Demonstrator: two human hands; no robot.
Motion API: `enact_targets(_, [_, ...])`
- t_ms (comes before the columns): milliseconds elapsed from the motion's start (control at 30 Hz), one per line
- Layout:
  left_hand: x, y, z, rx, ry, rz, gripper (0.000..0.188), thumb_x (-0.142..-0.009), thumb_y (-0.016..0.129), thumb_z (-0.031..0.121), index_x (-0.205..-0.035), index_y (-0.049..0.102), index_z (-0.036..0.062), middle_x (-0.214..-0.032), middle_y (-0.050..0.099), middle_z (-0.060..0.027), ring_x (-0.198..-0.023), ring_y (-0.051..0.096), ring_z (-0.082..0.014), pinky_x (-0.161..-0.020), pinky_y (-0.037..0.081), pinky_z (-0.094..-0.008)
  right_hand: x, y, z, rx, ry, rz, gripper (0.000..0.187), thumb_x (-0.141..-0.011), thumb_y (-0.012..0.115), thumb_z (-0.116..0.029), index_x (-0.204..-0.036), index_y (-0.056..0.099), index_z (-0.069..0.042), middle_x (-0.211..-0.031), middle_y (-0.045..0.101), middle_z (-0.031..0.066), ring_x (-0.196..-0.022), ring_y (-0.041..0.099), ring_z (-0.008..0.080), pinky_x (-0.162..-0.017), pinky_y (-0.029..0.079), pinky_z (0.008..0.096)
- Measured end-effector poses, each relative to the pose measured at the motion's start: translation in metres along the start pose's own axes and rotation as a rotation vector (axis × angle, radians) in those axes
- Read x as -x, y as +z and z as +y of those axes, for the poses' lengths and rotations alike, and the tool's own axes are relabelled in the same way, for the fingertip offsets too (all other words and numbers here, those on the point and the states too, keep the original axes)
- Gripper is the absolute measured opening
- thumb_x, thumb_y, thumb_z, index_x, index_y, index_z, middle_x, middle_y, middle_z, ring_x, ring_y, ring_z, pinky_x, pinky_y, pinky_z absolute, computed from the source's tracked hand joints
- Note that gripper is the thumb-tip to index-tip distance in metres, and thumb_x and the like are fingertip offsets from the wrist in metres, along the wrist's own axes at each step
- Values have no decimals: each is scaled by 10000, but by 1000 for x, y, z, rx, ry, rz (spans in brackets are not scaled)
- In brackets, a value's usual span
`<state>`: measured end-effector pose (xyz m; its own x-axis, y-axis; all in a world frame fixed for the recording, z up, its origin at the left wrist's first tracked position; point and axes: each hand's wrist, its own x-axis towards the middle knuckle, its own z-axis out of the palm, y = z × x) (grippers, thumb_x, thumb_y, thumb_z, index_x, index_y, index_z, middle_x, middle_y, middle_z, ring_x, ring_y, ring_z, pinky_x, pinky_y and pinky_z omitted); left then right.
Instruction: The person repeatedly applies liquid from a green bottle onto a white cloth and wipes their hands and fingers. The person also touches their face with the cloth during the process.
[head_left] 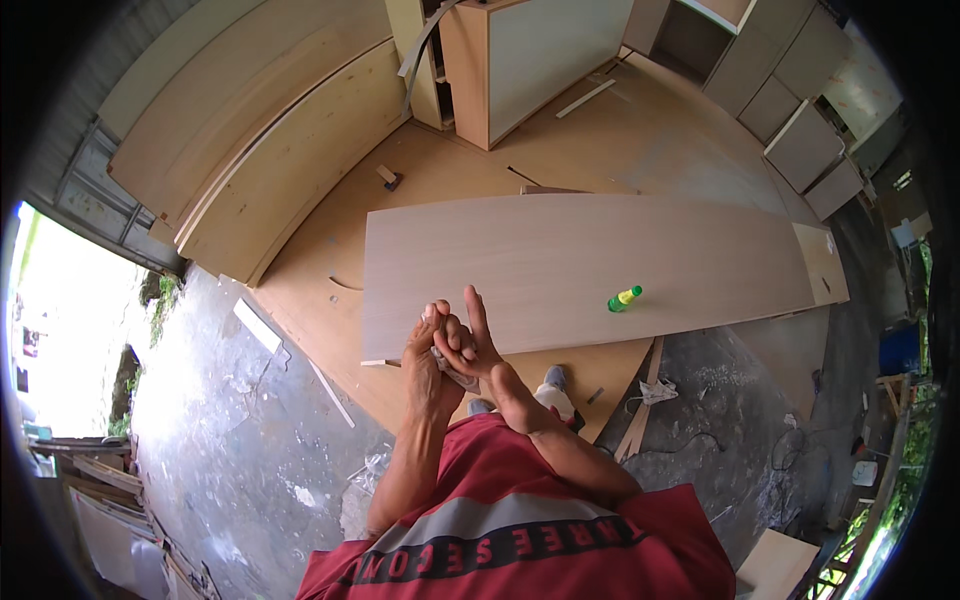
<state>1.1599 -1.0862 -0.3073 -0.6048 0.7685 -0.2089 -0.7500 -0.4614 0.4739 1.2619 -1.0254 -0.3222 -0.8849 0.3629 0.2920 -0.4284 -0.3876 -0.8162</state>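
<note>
Both hands meet over the near edge of a long wood-grain panel (540, 260). My left hand (424, 345) is closed, its fingertips pressed against the fingers of the right. My right hand (478, 345) points its index finger up while its other fingers curl in against the left hand. A pale, crumpled bit (455, 373) shows below the joined fingers; what it is, and which hand grips it, is unclear. Right of the hands, a green bottle with a yellow label (624, 298) is on the panel.
Large curved-looking boards (290, 170) lean at the left. A cabinet with a pale panel (550, 65) stands at the back. Brown sheet board (440, 170) lies beneath the long panel. Offcut strips (640, 420) and cables (690, 440) lie on the grey concrete floor (240, 400).
</note>
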Motion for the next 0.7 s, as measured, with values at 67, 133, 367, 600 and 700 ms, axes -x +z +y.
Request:
enact_targets(67, [9, 9, 4, -49, 42, -5, 273, -1098, 475, 281, -1117, 582, 31, -818, 597, -77, -718, 628, -183, -688, 555, -296, 2, -7, -13, -43, 36, -84, 993, -1007, 156, -722, -1585, 215, 83, -1725, -136, 46, -1589, 33, 204, -1275, 83, 428])
enact_targets(133, [12, 11, 4, -162, 145, -3, 279, -1098, 484, 272, -1159, 597, 25, -934, 652, -95, -841, 662, -183, -780, 558, -296, 1, -6, -14, -152, -13, -75, 1018, -994, 129, -736, -1551, 299, 99, -1733, -70, 48, -1589, -29, 203, -1270, 4, 434])
enact_targets(367, [22, 0, 14, -737, 499, -97, 198, -1033, 594, 114, -1201, 630, 17, -1081, 671, -77, -1000, 623, -147, -901, 498, -300, 4, -5, -32, -352, -21, -102, 1047, -983, 117, -755, -1552, 286, 108, -1735, -38, 46, -1587, -96, 194, -1267, -66, 437])
enact_targets(600, [28, 1, 34, -941, 467, -305, 178, -957, 677, 10, -1132, 647, -8, -1042, 657, -79, -858, 625, -124, -716, 513, -262, 12, -8, -40, -28, -49, -106, 1032, -996, 93, -739, -1494, 423, 102, -1726, -48, 141, -1591, -100, 234, -1268, -11, 463])
enact_targets(700, [34, 0, 35, -852, 352, -318, 174, -954, 688, 15, -1120, 654, -20, -994, 667, -86, -756, 624, -109, -604, 500, -240, 14, -10, -52, 491, -147, -50, 1019, -986, 76, -764, -1391, 611, 3, -1709, 76, 206, -1587, -86, 337, -1238, -14, 579])
